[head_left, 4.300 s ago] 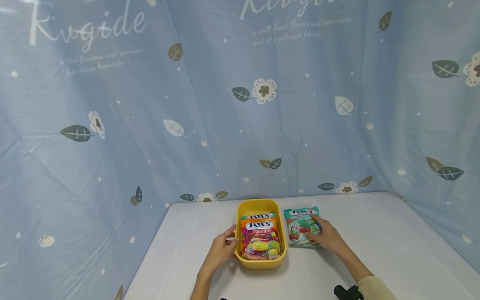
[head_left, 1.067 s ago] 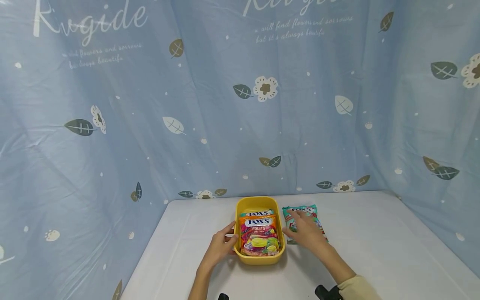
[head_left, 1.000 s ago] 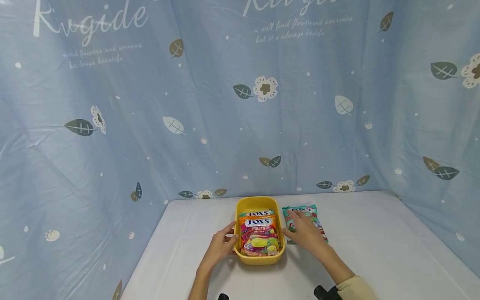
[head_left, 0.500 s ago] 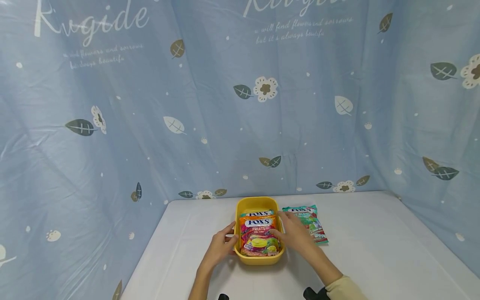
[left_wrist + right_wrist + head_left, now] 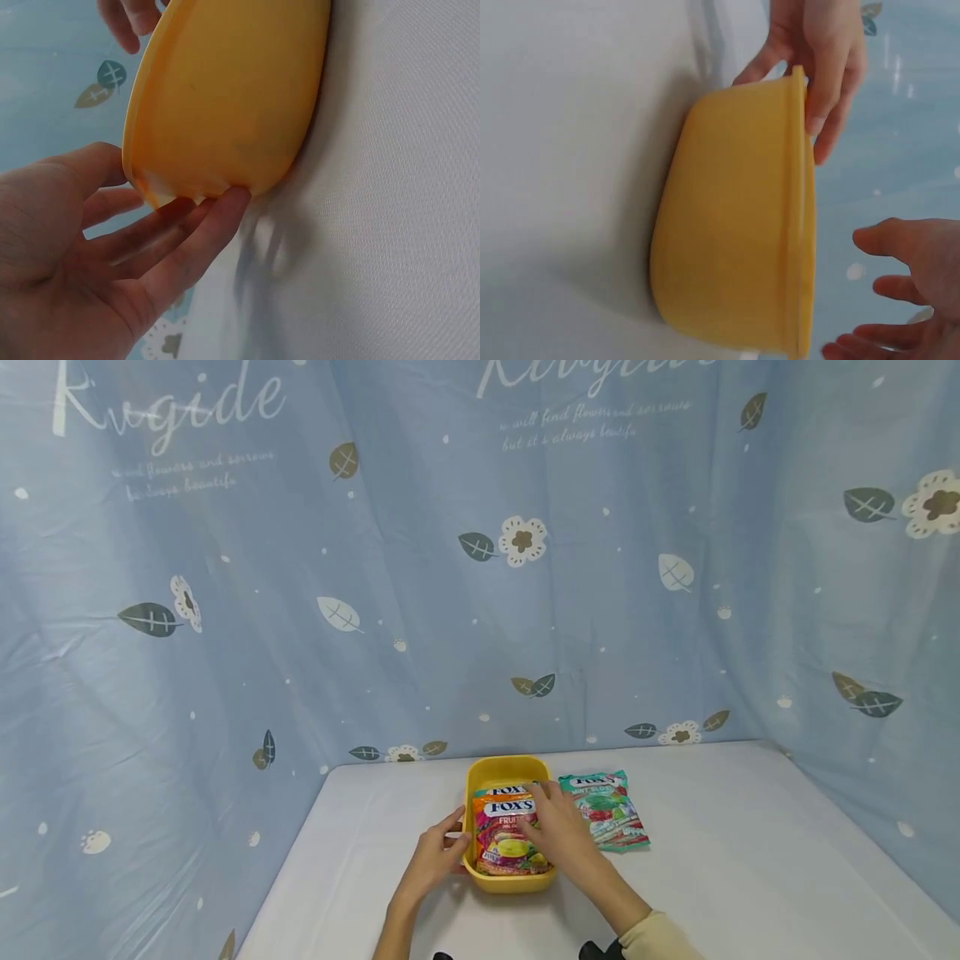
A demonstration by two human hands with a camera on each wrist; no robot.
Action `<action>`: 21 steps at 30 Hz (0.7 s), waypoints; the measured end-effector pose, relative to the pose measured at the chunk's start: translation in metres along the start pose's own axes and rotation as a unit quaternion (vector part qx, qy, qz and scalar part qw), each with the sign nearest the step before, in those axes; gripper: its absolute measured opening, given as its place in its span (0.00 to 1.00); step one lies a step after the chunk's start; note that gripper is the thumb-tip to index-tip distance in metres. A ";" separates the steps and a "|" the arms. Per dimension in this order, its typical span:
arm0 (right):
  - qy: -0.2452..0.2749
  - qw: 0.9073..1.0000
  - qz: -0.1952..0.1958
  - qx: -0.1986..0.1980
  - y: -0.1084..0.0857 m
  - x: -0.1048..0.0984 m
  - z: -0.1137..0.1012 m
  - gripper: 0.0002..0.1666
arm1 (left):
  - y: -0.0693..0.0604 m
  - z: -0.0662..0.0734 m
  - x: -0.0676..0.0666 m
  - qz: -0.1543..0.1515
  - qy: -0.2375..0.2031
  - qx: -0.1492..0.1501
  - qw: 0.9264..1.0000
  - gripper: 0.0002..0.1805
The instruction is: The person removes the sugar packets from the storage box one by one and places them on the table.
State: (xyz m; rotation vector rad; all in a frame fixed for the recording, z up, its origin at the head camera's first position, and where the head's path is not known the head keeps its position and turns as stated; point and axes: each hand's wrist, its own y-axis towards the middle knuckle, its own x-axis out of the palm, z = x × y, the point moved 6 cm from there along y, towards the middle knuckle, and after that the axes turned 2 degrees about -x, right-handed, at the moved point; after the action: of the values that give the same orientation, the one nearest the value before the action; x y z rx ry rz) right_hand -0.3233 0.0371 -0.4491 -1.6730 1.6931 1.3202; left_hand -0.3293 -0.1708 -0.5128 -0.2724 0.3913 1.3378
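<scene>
A yellow plastic tub (image 5: 510, 884) stands on the table. In it lie an orange and purple bag of Fox's Fruits candy (image 5: 497, 847) and a teal Fox's bag (image 5: 483, 792) mostly hidden behind it. My left hand (image 5: 433, 860) grips the tub's left side; the right wrist view shows its thumb over the rim (image 5: 804, 187) and fingers on the outer wall. Over the tub's right half hovers my right hand (image 5: 558, 831), its fingers spread and holding nothing. Seen from the right wrist, that hand (image 5: 922, 277) is apart from the rim. A teal Fox's mint bag (image 5: 606, 814) lies flat right of the tub.
The white tabletop (image 5: 720, 860) spreads to both sides of the tub. Behind it hangs a light blue curtain (image 5: 420, 568) with leaves and flowers, and it closes off the left and right sides too.
My right hand was on the teal mint bag; it has moved left off it to above the tub. The left hand has kept its hold. The mint bag lies slightly turned.
</scene>
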 end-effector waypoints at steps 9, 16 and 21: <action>-0.008 1.000 -0.022 0.020 0.002 0.011 -0.004 0.36 | 0.003 0.000 -0.002 0.003 0.007 0.003 1.000 0.31; -0.033 0.998 -0.044 0.027 0.001 0.029 -0.005 0.39 | 0.002 -0.001 -0.002 0.004 0.005 0.003 1.000 0.31; -0.054 0.997 -0.047 0.043 -0.003 0.035 -0.007 0.39 | 0.001 -0.001 -0.001 0.001 0.001 0.001 1.000 0.32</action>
State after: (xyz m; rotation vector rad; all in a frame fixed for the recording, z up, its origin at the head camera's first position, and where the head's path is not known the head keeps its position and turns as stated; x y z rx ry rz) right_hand -0.3250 0.0134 -0.4754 -1.5842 1.5676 1.2527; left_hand -0.3304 -0.1720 -0.5137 -0.2721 0.3944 1.3389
